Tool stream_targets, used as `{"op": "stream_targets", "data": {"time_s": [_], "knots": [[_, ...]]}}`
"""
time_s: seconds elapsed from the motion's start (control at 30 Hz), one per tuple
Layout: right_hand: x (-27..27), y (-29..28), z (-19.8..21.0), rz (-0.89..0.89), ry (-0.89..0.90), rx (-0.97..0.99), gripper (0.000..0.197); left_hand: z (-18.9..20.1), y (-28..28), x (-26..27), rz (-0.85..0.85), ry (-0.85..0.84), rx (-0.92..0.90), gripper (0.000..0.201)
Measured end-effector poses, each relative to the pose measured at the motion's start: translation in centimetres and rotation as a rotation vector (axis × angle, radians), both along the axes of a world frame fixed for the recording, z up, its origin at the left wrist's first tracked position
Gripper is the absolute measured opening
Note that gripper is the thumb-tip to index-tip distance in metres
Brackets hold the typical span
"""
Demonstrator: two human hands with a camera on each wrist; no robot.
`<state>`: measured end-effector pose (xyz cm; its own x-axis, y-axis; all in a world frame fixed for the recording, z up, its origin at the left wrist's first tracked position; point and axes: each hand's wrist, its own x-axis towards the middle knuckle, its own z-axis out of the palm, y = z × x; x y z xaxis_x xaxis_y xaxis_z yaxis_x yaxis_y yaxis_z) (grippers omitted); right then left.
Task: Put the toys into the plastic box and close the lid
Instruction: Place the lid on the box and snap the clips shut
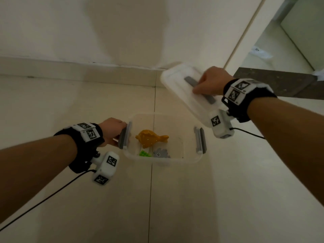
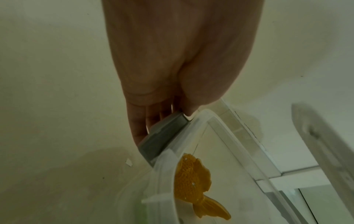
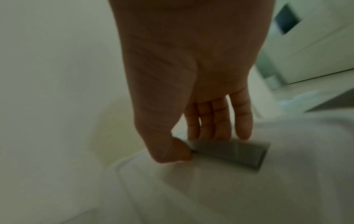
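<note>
A clear plastic box (image 1: 190, 159) stands on the tiled floor with an orange fish toy (image 1: 150, 138) (image 2: 193, 181), a green block (image 1: 144, 153) and a grey toy (image 1: 162, 153) inside. My left hand (image 1: 114, 130) (image 2: 168, 121) grips the grey latch (image 1: 124, 137) (image 2: 162, 137) on the box's left end. The other grey latch (image 1: 200, 140) hangs free at the right end. My right hand (image 1: 208, 83) (image 3: 191, 145) holds the translucent lid (image 1: 177, 79) (image 3: 210, 189) by its grey handle (image 1: 208, 99) (image 3: 229, 154), tilted in the air up and to the right of the box.
A cream wall with a skirting board (image 1: 78, 71) runs behind the box. A dark stone threshold (image 1: 273, 81) and a doorway lie at the back right. Cables (image 1: 43, 199) trail from the wrist cameras over the floor.
</note>
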<state>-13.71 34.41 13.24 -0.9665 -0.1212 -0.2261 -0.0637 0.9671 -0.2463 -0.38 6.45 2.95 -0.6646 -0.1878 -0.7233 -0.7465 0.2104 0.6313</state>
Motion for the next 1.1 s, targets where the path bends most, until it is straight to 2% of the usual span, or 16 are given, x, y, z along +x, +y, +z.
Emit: {"op": "stream_targets", "data": {"time_s": [0.07,0.2,0.33,0.7,0.87,0.97,1.03,1.1], "knots": [[1.9,-3.6,0.4,0.197,-0.018,-0.011,0.035,0.4,-0.7,0.3,0.003,-0.008,0.01,0.036],[6.8,-8.8,-1.9,0.519,-0.068,0.08,0.038,1.1,-2.4,1.2,-0.029,-0.01,0.017,0.034],[9.0,-10.4,-4.6,0.655,-0.09,0.16,0.036,1.6,-3.3,1.9,-0.074,-0.013,0.027,0.029],[9.6,-8.8,-6.4,0.644,-0.178,0.126,0.03,0.9,-3.1,1.6,-0.076,-0.019,0.048,0.033],[9.0,-8.7,-6.6,0.611,-0.204,0.069,0.031,0.9,-3.2,1.5,-0.041,-0.044,0.115,0.054],[8.9,-8.1,-6.3,0.635,-0.246,0.002,0.034,1.2,-3.1,1.5,-0.103,-0.059,0.059,0.059],[9.1,-7.1,-6.2,0.574,-0.233,-0.115,0.034,1.4,-2.9,1.6,-0.154,-0.085,0.011,0.059],[9.0,-5.2,-6.6,0.377,-0.11,-0.192,0.035,1.5,-2.8,1.7,-0.173,-0.105,-0.008,0.059]]}}
